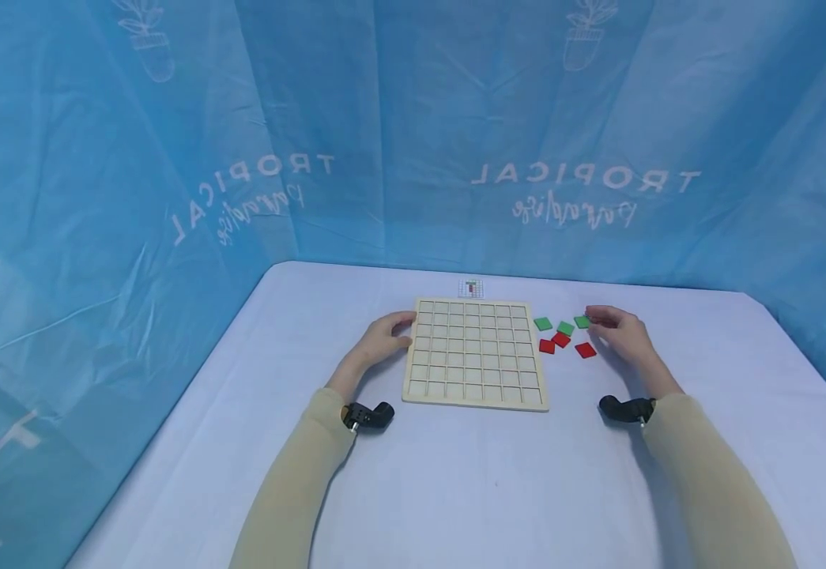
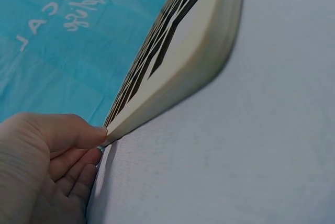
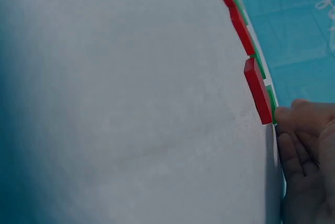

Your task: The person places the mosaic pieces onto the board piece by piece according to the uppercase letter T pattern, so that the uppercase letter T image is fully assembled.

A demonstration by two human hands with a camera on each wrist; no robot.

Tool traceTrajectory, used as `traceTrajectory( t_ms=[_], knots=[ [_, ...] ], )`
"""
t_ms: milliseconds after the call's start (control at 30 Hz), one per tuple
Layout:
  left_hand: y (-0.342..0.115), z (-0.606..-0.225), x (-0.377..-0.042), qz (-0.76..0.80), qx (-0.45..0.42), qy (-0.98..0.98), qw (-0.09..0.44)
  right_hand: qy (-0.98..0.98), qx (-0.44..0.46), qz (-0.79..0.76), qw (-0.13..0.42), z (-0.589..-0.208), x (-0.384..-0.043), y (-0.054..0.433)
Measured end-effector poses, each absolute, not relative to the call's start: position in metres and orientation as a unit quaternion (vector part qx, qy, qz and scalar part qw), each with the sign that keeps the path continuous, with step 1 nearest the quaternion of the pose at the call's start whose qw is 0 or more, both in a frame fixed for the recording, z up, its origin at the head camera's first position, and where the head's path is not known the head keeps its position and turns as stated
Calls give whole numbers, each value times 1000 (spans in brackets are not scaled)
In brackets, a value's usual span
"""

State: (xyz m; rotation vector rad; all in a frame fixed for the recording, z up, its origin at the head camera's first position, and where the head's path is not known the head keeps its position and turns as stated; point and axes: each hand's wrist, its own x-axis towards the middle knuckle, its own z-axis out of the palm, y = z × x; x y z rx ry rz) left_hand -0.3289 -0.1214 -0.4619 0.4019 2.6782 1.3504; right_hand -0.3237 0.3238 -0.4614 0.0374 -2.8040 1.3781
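Blue, creased cloth (image 1: 427, 118) hangs behind a white-covered table (image 1: 491, 490). Left hand (image 1: 382, 336) fingers lie spread at the left rim of a pale, wood-like grid board (image 1: 475, 405); right hand (image 1: 622, 332) fingers meet a flat green tile (image 1: 581, 322), whether pinching I cannot tell. Two more green tiles (image 1: 543, 323) and three smooth red tiles (image 1: 586, 350) lie loose beside the board; none sits inside, so work seems barely begun. Beyond, near the table's far edge, lies a printed card (image 1: 471, 288).

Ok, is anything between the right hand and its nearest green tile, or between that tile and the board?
Nothing visible separates the right hand from the nearest green tile. Toward the board, two other green tiles lie in between.
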Motion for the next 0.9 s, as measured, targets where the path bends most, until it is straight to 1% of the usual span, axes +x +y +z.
traceTrajectory(
  t_ms=[300,467,600,667,800,900],
  knots=[
    [-121,-461,-328,444,128,885,63,-918,34,393,47,-469,-322,322],
    [-121,-460,-327,444,131,884,63,-919,21,390,54,-467,-320,321],
    [-121,-460,-326,445,132,883,62,-907,-1,416,63,-460,-323,321],
    [-122,-460,-325,444,131,884,64,-903,-7,423,73,-461,-332,324],
    [-121,-460,-324,442,134,885,64,-902,10,420,102,-478,-367,336],
    [-121,-460,-325,442,135,885,60,-898,31,425,113,-491,-390,331]
  ],
)
